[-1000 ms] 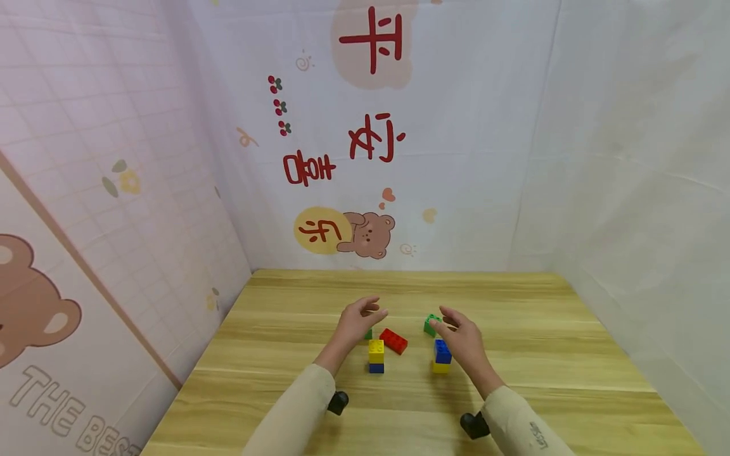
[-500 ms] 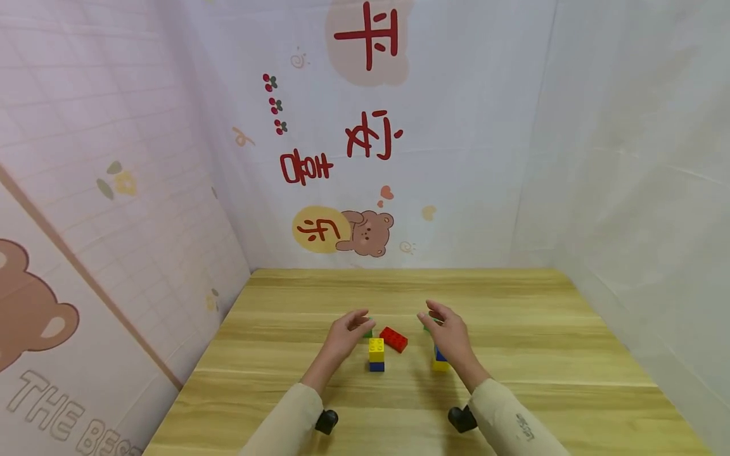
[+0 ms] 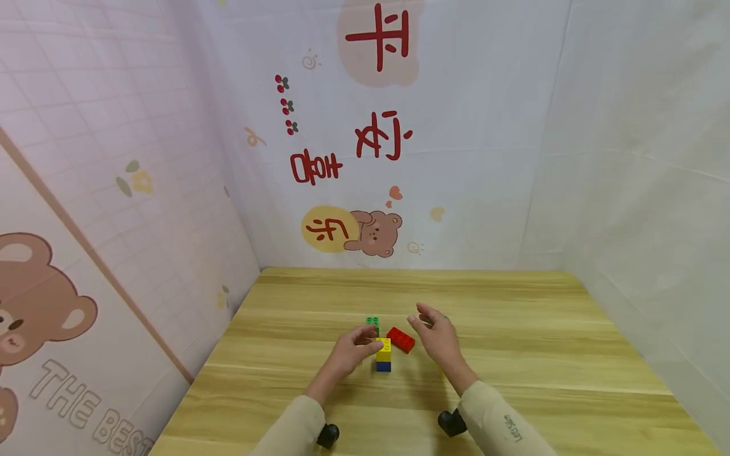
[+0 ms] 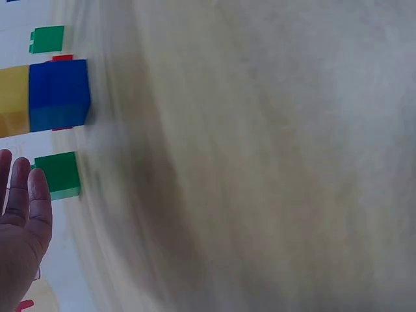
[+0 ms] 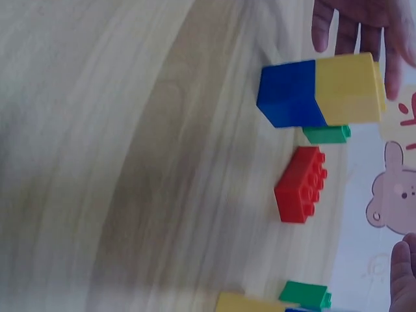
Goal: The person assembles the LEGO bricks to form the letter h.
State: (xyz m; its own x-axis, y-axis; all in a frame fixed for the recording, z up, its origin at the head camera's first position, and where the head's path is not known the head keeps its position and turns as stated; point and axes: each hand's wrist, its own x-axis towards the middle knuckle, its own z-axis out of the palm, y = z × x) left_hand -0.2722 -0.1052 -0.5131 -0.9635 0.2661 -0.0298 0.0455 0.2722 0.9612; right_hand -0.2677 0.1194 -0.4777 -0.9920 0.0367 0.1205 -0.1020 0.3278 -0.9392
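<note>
In the head view my left hand [image 3: 346, 352] hovers beside a stack of a yellow brick [image 3: 385, 349] on a blue brick [image 3: 384, 367]. Its loosely bent fingers overlap the yellow brick's edge; whether they touch it I cannot tell. Over to the right, my right hand [image 3: 438, 337] hangs above the table with relaxed fingers and nothing in them. It hides most of a second stack, leaving a sliver of yellow. A red brick [image 3: 401, 340] lies between the hands, studs up. Behind the first stack stands a green brick [image 3: 372, 324]. Another green brick [image 5: 305, 294] appears in the right wrist view.
The wooden table [image 3: 513, 392] carries all the bricks. White printed cloth [image 3: 485, 126] rises behind it and along both sides. Black wrist mounts [image 3: 327, 436] stick out under the sleeves.
My left hand has come nearer and to the right, up to the yellow and blue stack. My right hand has moved left and now covers most of the other stack. The bricks have stayed put.
</note>
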